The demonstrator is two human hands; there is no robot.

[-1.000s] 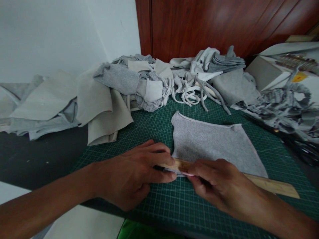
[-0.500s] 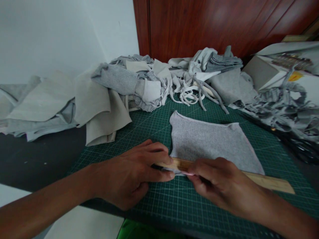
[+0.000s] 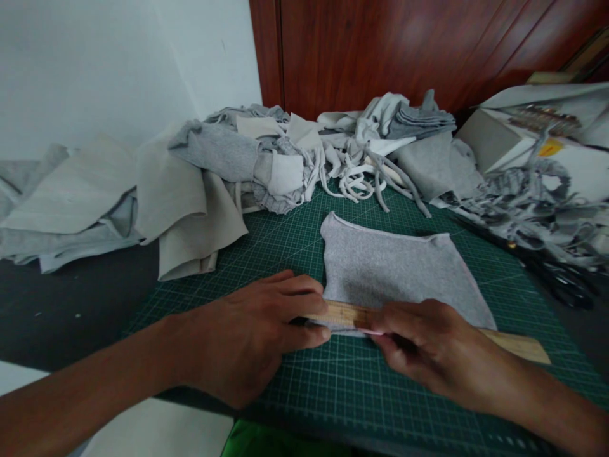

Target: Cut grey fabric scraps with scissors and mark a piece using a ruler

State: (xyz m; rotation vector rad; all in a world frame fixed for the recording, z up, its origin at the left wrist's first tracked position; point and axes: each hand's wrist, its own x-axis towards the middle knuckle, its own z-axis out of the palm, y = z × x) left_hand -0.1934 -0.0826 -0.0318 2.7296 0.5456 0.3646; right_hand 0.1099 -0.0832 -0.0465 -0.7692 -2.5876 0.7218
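Left grip [image 3: 259, 336] on ruler [image 3: 346, 312], right grip [image 3: 431, 343] pinching pink sliver [image 3: 371, 331], grey cloth [image 3: 390, 266]

A wooden ruler [image 3: 516, 346] lies across grey cloth [image 3: 385, 263], a pink object [image 3: 371, 331] alongside.

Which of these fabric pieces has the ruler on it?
The flat grey piece: the ruler lies along its near edge, beneath the right hand. The other fabrics lie heaped behind it and to the sides.
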